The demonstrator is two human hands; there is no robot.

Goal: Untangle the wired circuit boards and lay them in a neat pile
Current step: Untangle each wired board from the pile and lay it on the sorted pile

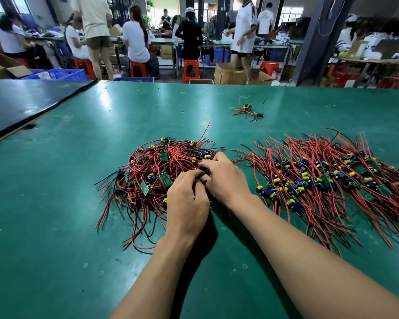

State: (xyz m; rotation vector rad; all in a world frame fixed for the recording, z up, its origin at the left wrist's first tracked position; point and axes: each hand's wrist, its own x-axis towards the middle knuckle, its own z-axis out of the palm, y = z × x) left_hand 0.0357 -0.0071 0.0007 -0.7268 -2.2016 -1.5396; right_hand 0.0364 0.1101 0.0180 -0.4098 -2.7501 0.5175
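A tangled heap of small green circuit boards with red and black wires [154, 171] lies at the middle of the green table [55, 226]. Both hands sit on its right edge, fingertips close together. My left hand [187, 201] has its fingers curled down into the wires. My right hand [224, 178] pinches wires at the heap's near right side. What exactly lies between the fingers is hidden. To the right, a wide pile of boards [327, 180] lies with its wires combed in one direction.
A few stray wired boards [249, 110] lie further back on the table, with a small rubber band [183, 111] to their left. A dark mat [21, 104] covers the far left. Beyond the table people work at benches with red stools and cardboard boxes.
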